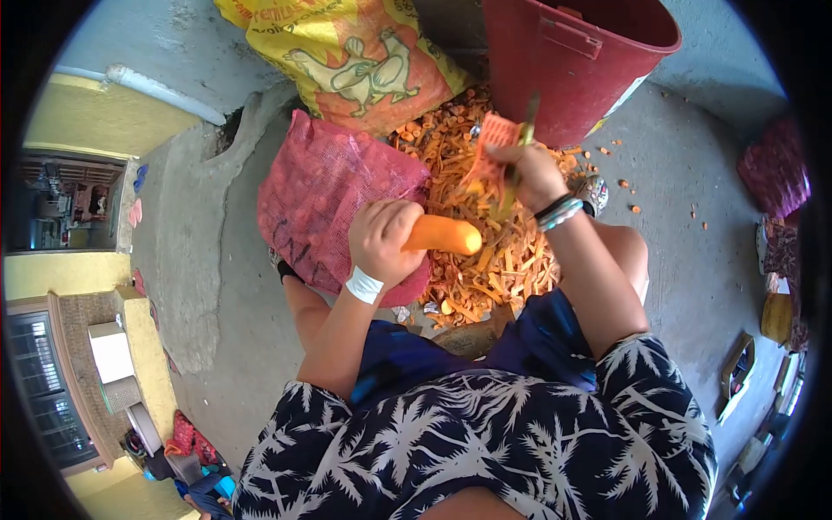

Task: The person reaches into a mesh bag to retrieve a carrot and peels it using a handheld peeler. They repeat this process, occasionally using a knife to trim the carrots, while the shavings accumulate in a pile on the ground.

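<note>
My left hand [385, 243] is wrapped round a peeled orange carrot [444, 236], whose blunt end points right. White tape circles that wrist. Higher and to the right, my right hand [530, 173] grips a long, narrow blade-like tool [508, 201], blurred by motion. An orange piece with holes [501, 132] shows at its fingers; whether it belongs to the tool I cannot tell. Below both hands spreads a heap of carrot peelings [494, 264], with cut ends mixed in. Carrot and tool are apart from each other.
A pink mesh sack [334, 195], filled, lies left of the peelings. Behind it stands a yellow printed sack [355, 61]. The tall red bin [572, 78] is at the back right. Scraps dot the concrete floor [685, 225]. A purple sack [774, 169] sits far right.
</note>
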The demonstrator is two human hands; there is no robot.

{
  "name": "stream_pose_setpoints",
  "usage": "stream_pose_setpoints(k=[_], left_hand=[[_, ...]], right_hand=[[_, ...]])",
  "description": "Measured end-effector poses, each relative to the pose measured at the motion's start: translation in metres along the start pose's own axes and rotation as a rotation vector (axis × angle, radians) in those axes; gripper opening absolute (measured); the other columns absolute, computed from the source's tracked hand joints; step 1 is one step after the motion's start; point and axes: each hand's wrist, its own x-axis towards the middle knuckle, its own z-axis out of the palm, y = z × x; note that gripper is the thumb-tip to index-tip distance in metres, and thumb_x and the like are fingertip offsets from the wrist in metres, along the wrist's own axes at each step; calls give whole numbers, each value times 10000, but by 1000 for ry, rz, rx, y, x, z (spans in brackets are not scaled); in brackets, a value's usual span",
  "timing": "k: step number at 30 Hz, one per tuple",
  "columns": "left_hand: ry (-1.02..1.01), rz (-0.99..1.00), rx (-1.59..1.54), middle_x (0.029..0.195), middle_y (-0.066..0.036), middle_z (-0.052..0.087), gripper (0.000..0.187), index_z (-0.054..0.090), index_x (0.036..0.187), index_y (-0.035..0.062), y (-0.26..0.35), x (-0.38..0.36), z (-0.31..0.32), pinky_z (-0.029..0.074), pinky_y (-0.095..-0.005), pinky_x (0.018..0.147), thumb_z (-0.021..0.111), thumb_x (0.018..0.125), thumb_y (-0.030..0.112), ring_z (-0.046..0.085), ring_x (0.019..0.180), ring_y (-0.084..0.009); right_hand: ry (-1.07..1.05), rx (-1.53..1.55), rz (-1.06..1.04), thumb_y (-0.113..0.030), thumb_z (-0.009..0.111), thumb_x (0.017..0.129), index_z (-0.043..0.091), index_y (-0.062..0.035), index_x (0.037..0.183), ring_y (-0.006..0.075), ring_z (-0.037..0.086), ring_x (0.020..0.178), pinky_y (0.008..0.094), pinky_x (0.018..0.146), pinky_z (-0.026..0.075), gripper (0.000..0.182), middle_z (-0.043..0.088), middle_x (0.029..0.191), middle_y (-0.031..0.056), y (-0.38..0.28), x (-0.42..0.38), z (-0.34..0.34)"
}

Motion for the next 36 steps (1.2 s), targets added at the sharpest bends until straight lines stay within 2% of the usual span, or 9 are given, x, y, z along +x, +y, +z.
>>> stream_pose_setpoints(k=[5, 6, 12, 18, 24, 28, 32, 33, 36], left_hand=[[22, -20, -31, 782, -108, 593, 384, 538, 916, 56, 2, 0, 2, 449, -384, 616, 658, 552, 69, 583, 712, -281], [19, -15, -35, 782, -108, 593, 384, 538, 916, 56, 2, 0, 3, 449, -384, 616, 658, 552, 69, 583, 712, -281], [-126, -454, -372, 784, -129, 593, 335, 564, 902, 23, 16, -23, 19, 477, -340, 615, 649, 584, 83, 589, 682, -297], [-96, -343, -454, 750, -129, 561, 385, 544, 942, 39, 29, -30, 10, 468, -352, 618, 667, 580, 86, 585, 694, -280], [-62, -1197, -1532, 839, -65, 543, 503, 423, 1138, 15, 25, -32, 14, 466, -306, 649, 653, 697, 92, 574, 721, -171], [-155, -1259, -1630, 856, -73, 543, 537, 438, 1163, -1, 29, -34, 18, 468, -290, 671, 653, 676, 70, 574, 732, -162], [-215, -1128, -1620, 863, -64, 563, 539, 468, 1146, -5, 32, -37, 13, 471, -289, 701, 647, 641, 54, 575, 748, -150], [-200, -1148, -1633, 860, -65, 572, 543, 472, 1144, -5, 33, -33, 4, 471, -286, 704, 653, 635, 52, 577, 752, -149], [-231, -1144, -1606, 855, -65, 572, 557, 469, 1147, -8, 26, -37, 7, 470, -283, 708, 650, 625, 62, 577, 761, -145]], right_hand=[[-320, 103, -72, 9, 562, 797, 540, 4, 978, 195, 613, 752, 327, 720, 509, 183, 620, 863, 87, 0, -42, 35], [-236, 158, 115, 7, 559, 800, 541, -7, 966, 205, 611, 754, 338, 731, 510, 167, 619, 868, 86, 6, -31, 27], [-7, 178, 21, 32, 594, 760, 593, -16, 875, 157, 615, 702, 267, 600, 505, 125, 635, 804, 82, 14, -1, 6], [440, -111, -227, 47, 593, 757, 584, -46, 919, 138, 602, 658, 228, 480, 471, 186, 627, 797, 85, 18, 58, -60], [320, 6, -492, -20, 636, 764, 545, -58, 916, 94, 560, 562, 225, 442, 420, 182, 613, 765, 38, 13, 28, -11], [43, 93, -488, -29, 648, 760, 534, -66, 922, 105, 573, 578, 215, 481, 459, 202, 611, 766, 21, 26, -2, 27], [292, -134, -548, -14, 626, 771, 541, -64, 891, 116, 574, 542, 227, 487, 471, 155, 618, 748, 38, 9, 28, 3], [251, 167, -465, -2, 607, 775, 547, -67, 874, 119, 575, 529, 227, 485, 474, 132, 622, 739, 41, -15, 36, -20], [106, 70, -404, 26, 599, 763, 543, -55, 862, 124, 602, 604, 249, 534, 499, 139, 623, 763, 30, -5, 4, 20]])
